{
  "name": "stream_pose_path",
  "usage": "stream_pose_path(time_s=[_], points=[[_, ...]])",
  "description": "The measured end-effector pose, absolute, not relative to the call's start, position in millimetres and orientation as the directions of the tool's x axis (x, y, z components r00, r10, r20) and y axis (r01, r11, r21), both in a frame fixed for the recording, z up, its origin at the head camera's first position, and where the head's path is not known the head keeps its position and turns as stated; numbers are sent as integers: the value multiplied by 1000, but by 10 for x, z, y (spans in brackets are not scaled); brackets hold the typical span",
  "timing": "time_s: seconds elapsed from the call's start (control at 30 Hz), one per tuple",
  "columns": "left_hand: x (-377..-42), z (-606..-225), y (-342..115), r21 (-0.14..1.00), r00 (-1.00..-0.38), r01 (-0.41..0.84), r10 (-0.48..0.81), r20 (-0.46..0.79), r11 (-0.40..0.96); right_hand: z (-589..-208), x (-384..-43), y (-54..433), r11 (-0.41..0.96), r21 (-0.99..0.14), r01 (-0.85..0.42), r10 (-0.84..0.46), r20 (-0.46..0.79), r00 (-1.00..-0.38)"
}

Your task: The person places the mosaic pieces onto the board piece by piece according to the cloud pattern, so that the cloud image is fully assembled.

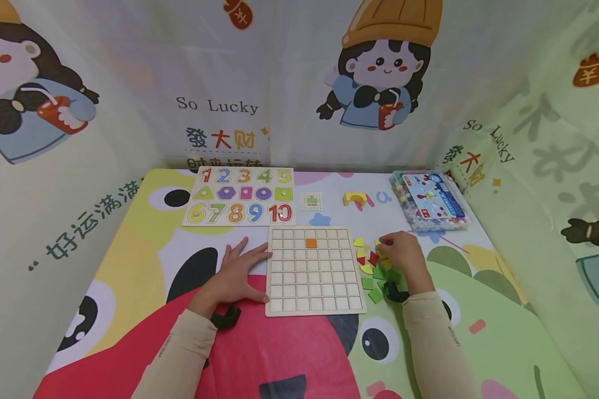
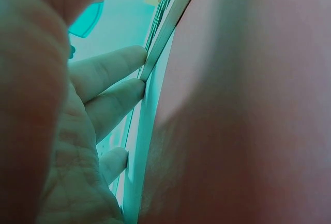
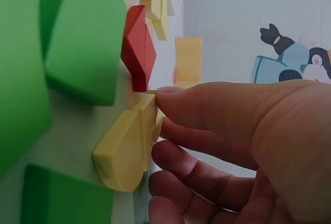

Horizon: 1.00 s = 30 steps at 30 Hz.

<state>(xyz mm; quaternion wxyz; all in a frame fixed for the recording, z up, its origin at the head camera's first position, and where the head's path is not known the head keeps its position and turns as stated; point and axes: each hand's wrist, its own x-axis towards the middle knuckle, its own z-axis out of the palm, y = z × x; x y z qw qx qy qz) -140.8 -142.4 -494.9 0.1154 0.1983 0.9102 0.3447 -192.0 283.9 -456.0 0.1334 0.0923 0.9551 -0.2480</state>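
A wooden grid board (image 1: 314,275) lies flat in the middle, with one orange square tile (image 1: 311,243) in a cell of its second row. My left hand (image 1: 237,275) is spread at the board's left side. Its fingertips touch the board's edge (image 2: 160,38), and the thumb lies by the lower left edge. Right of the board, my right hand (image 1: 403,256) reaches down to loose blocks, pinching a small yellow block (image 1: 377,243) between thumb and fingers. The fingers partly hide it. Close by are a rounded yellow block (image 3: 119,151), red blocks (image 3: 138,50) and green blocks (image 3: 85,43).
Behind the board lie a number-and-shape puzzle (image 1: 238,197), a small pattern card (image 1: 311,201) and a yellow arch block (image 1: 355,198). A clear plastic box (image 1: 429,200) of colourful pieces stands at the back right. A printed cloth covers the table.
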Motion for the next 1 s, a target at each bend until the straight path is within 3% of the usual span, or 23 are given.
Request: stream_pose_path(time_s=[0.3,0.63,1.0], points=[[-1415,-4932,-1428,653,-894,278,439,-93,705,-4575,-1886,2763,915,-383,126,56,-190,-980],[-1416,-4926,-1437,651,-892,275,440,-102,708,-4572,-1864,2697,923,-356,144,100,-140,-985],[-1420,-4943,-1440,658,-892,275,441,-98,701,-4508,-1796,2653,847,-532,-15,-6,18,-1000]])
